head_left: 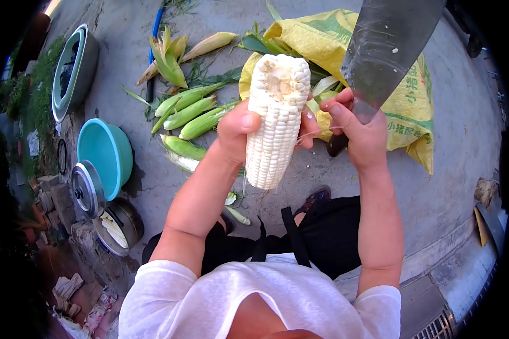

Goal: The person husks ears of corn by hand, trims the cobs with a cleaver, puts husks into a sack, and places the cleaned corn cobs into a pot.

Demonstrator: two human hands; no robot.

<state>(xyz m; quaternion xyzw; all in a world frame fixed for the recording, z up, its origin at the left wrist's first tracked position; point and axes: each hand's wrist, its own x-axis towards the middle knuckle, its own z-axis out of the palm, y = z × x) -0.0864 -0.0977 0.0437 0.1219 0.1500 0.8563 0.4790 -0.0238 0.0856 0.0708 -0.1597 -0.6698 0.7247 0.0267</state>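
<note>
A husked ear of white corn (274, 135) stands nearly upright in my left hand (237, 129), whose thumb lies across its side while other fingers show behind it. Near its top, a patch of kernels is gone and the pale cob shows. My right hand (365, 135) is closed round a cleaver (390, 45), its broad dark blade pointing up and to the right. A few white specks cling to the blade. The blade is apart from the corn. Part of the cleaver's handle is hidden by my fingers.
Several green ears of corn (189, 113) and loose husks (169, 59) lie on the concrete at left. Behind my hands spreads a yellow woven sack (407, 107). Farther left are a teal basin (129, 161), a metal lid (87, 189), a pot (131, 220) and a grey-green tub (87, 73).
</note>
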